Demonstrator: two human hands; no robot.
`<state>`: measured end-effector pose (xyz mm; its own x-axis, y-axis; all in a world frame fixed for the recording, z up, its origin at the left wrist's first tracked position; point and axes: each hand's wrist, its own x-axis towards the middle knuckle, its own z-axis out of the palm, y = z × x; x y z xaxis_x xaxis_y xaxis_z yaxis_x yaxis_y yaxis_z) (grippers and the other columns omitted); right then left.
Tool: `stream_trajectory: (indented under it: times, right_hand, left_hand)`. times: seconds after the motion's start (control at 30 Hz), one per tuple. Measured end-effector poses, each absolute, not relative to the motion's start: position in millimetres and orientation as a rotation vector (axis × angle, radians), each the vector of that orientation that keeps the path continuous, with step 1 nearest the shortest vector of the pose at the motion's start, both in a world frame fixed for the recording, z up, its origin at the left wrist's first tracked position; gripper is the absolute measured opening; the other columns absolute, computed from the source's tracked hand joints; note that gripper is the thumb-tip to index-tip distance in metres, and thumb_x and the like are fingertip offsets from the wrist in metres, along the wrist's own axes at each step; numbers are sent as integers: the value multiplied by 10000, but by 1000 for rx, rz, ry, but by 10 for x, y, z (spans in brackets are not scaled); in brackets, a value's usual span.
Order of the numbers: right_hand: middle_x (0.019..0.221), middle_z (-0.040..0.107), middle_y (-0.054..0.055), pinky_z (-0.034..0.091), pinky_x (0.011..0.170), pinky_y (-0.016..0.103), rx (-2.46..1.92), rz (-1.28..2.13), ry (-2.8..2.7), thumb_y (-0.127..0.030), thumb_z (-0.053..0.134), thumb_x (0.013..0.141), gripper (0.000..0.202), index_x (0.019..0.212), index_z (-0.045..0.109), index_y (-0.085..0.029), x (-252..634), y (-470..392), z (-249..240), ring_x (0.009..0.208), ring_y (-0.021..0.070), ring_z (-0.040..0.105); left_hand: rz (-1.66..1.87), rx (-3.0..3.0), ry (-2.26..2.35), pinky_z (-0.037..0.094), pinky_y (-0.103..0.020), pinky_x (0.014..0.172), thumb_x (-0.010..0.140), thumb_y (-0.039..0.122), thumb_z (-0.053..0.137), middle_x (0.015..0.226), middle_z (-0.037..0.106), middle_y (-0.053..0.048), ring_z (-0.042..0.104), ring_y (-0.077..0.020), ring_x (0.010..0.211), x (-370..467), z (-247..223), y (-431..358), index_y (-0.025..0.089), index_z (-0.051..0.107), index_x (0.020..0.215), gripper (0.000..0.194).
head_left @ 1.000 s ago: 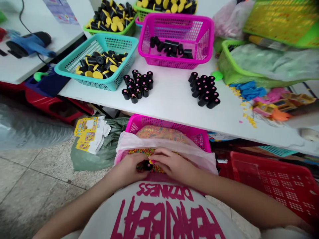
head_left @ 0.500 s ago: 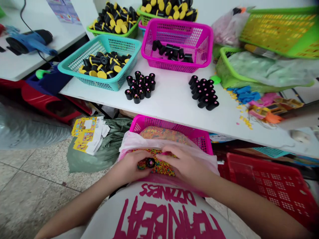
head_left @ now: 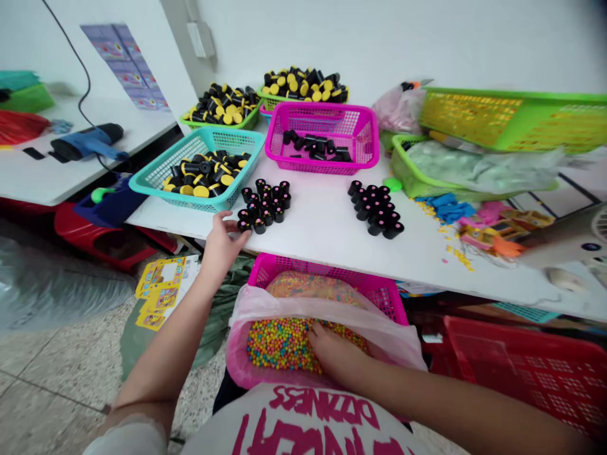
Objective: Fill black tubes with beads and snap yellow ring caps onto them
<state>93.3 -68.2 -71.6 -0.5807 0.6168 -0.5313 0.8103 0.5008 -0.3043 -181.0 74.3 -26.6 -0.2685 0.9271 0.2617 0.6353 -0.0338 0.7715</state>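
Our left hand curves its fingers about a black cup, whether pinching it we cannot tell; our right hand has its fingertips sunk in beads, their grip hidden from us. We count two clusters of cups, one beside the left fingers, one well right, and beyond them one teal basket, on a white table before a pale wall

Bright, diffuse light on wall; dim under table; edges stretched, soft; top-right corner dark.
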Motion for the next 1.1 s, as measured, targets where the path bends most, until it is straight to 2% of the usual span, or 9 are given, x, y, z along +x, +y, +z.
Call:
stream_trajectory:
  times: [0.17, 0.3, 0.4, 0.5, 0.6, 0.73, 0.87, 0.97, 1.1]
  right_hand:
    - [1206, 611, 187, 545, 853, 334, 1076, -898, 2499, -29, 473, 825, 364, 1149, 626, -93, 761, -604, -820, 999, 250, 676]
    - [1115, 646, 162, 533, 771, 301, 993, -1006, 2549, -90, 559, 791, 302, 1079, 648, -105, 766, -532, -961, 937, 243, 674]
    - [1070, 671, 142, 510, 747, 280, 939, -1058, 2585, -123, 588, 777, 263, 1029, 664, -120, 813, -501, -1025, 935, 242, 668]
    - [1031, 695, 113, 484, 724, 257, 882, -1092, 2626, -124, 600, 764, 260, 1016, 662, -139, 865, -502, -1035, 921, 224, 667]
    - [996, 713, 94, 464, 698, 242, 843, -1097, 2658, -101, 586, 761, 247, 991, 662, -148, 906, -514, -1019, 883, 205, 670]
    - [998, 732, 80, 465, 707, 246, 874, -1169, 2652, -81, 584, 753, 238, 961, 672, -155, 940, -502, -1011, 881, 206, 670]
    - [979, 750, 76, 482, 739, 264, 956, -1242, 2606, -75, 594, 752, 252, 967, 697, -156, 959, -447, -986, 895, 220, 676]
    - [1035, 754, 74, 497, 768, 271, 992, -1331, 2586, -109, 607, 778, 321, 1079, 699, -172, 988, -401, -935, 914, 221, 687]
    - [1196, 718, 72, 499, 880, 295, 1032, -1488, 2544, -179, 653, 830, 395, 1224, 662, -210, 1070, -364, -852, 1033, 227, 678]
  left_hand:
    - [1122, 1704, 1940, 576, -376, 738, 723, 278, 755, 1065, 675, -109, 696, -250, 920, -1900, -270, 767, 193, 435, 1154, 543]
    - [1196, 1979, 2017, 570, -423, 776, 809, 211, 659, 1113, 588, -121, 639, -264, 959, -1727, -148, 534, 207, 525, 1104, 324]
    - [1132, 2235, 1646, 578, -349, 741, 874, 180, 581, 1081, 577, -86, 623, -210, 919, -1198, -64, 516, 218, 559, 1097, 227]
    - [911, 2278, 1177, 576, -316, 794, 883, 147, 572, 1112, 578, -70, 625, -186, 955, -480, -64, 788, 222, 543, 1198, 325]
    - [746, 2351, 1160, 523, -377, 944, 883, 92, 554, 1129, 538, -74, 626, -173, 891, 123, -135, 1193, 229, 558, 1263, 404]
    - [784, 2342, 1255, 504, -447, 940, 909, 142, 549, 1108, 527, -116, 625, -221, 886, 557, -245, 1559, 174, 542, 1274, 367]
    - [831, 2295, 1323, 497, -478, 923, 900, 175, 584, 1083, 584, -154, 625, -279, 965, 689, -280, 1674, 124, 557, 1128, 235]
    - [834, 2276, 1292, 502, -434, 917, 908, 170, 577, 1021, 650, -121, 646, -256, 964, 590, -179, 1595, 151, 543, 1049, 146]
    - [834, 2230, 1208, 516, -323, 909, 852, 196, 683, 1111, 693, -63, 676, -187, 990, 71, 97, 1089, 195, 479, 1198, 402]
